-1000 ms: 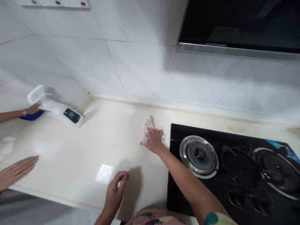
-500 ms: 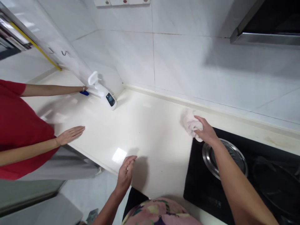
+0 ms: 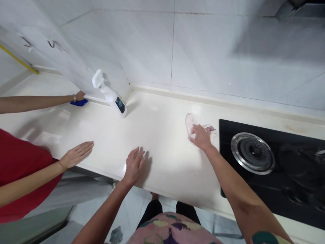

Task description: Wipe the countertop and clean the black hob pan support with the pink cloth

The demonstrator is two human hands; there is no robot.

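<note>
My right hand presses a pale pink cloth onto the white countertop, just left of the black gas stove. Its fingers are curled into the cloth, and crumpled ends stick out on both sides of them. Near the counter's front edge is my left hand, holding nothing, its fingers slightly bent and apart. Whether it touches the surface I cannot tell. A white spray bottle with a dark label stands against the end of the partition wall, beyond my left hand.
At left, a person in a red top rests one flat hand on the counter. Their other hand is on a blue cloth by the partition. A round metal burner sits on the stove. Tiled wall runs behind.
My right hand has brought the cloth left, away from the stove's corner, and the cloth is now spread flatter. My left hand has moved forward over the counter. The view has shifted.
</note>
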